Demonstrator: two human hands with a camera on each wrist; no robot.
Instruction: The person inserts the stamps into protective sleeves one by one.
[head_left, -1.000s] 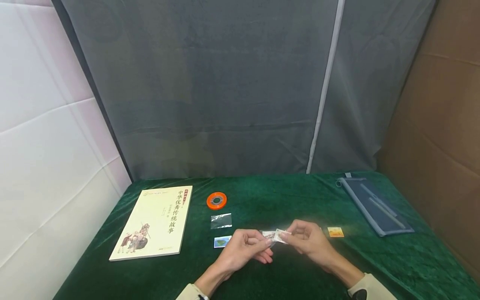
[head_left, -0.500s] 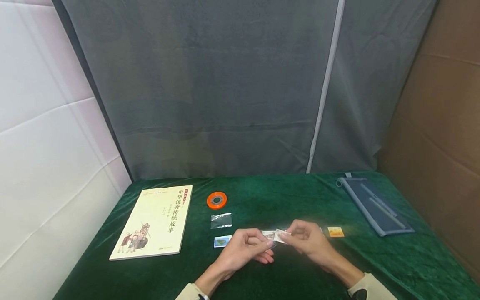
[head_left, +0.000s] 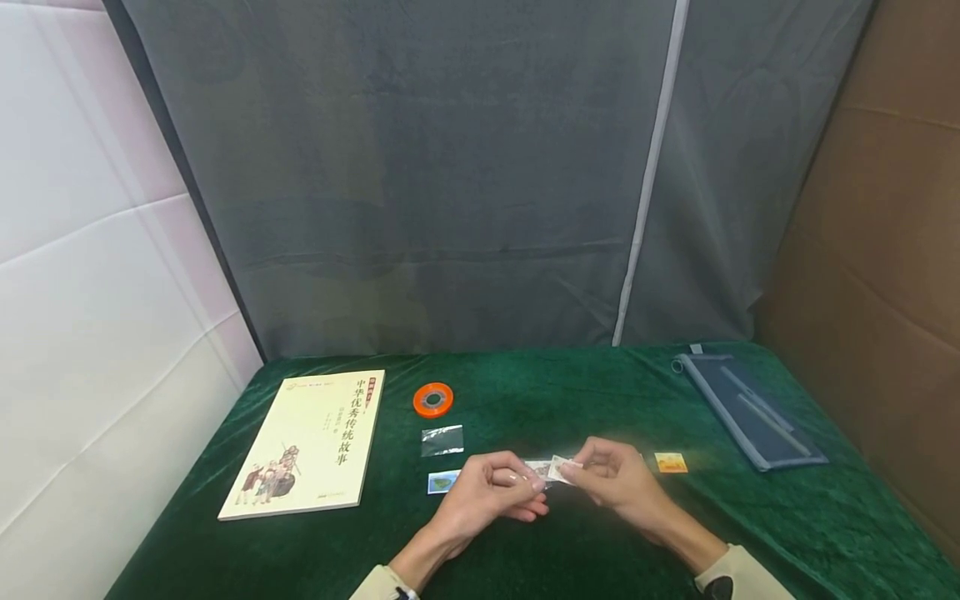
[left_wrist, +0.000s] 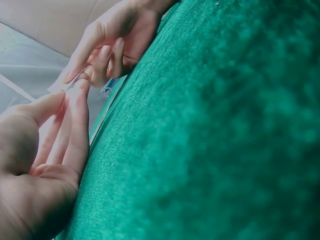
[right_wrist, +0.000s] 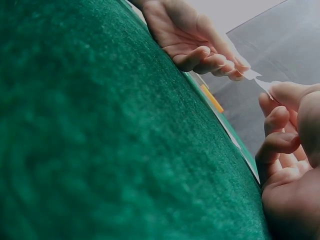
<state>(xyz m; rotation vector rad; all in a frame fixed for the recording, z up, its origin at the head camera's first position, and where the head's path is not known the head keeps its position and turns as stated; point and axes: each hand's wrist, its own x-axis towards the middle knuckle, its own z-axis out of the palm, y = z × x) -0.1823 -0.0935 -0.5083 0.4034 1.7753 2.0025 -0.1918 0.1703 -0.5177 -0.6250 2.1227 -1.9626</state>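
In the head view, my left hand (head_left: 487,497) pinches a small clear plastic sleeve (head_left: 548,485) between thumb and fingers. A small pale printed stamp (head_left: 537,470) shows at its fingertips; whether it lies inside the sleeve or behind it, I cannot tell. My right hand (head_left: 621,483) pinches another small white-edged stamp (head_left: 562,468) by its right side. Both wrist views show the fingertips almost meeting, with a thin white piece (right_wrist: 264,87) at the right thumb and a second pale piece (right_wrist: 251,74) at the left fingertips. The hands are raised slightly over the green cloth.
A blue-and-green stamp (head_left: 442,482) lies left of the hands, an orange stamp (head_left: 671,462) right. Behind are a clear plastic sleeve (head_left: 442,440) and an orange tape roll (head_left: 433,400). A cream book (head_left: 307,446) lies left, a dark zip pouch (head_left: 753,412) right.
The left hand shifts very slightly and its fingers draw closer over the clear sleeve. The right hand keeps its pinch on the stamp, almost unmoved.
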